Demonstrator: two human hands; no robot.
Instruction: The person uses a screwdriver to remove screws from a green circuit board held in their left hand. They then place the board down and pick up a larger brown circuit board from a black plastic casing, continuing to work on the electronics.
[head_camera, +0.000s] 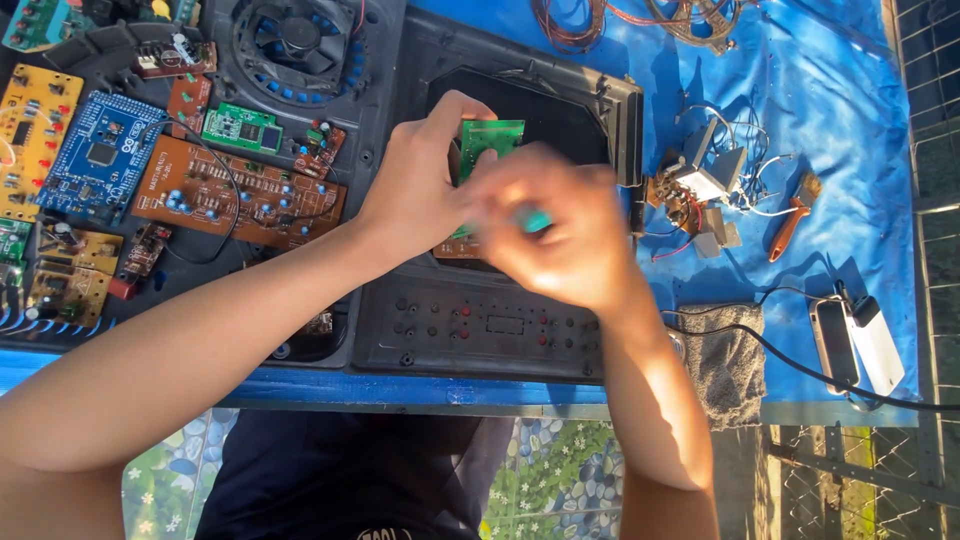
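Left hand (420, 185) pinching a small green circuit board (490, 140) over the black appliance casing (480, 320), thumb and fingers on its left edge. Right hand (560, 235) blurred, just right of the board, closed around a teal-tipped tool (535, 220). Brown circuit board (235, 192) lying left of the casing, grey cloth (725, 360) right of it near the tabletop (830, 100) edge; open blue cover beyond.

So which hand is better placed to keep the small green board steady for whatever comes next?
Likely the left hand: its fingers already pinch the small green board over the black casing. The right hand is motion-blurred, holding something teal.
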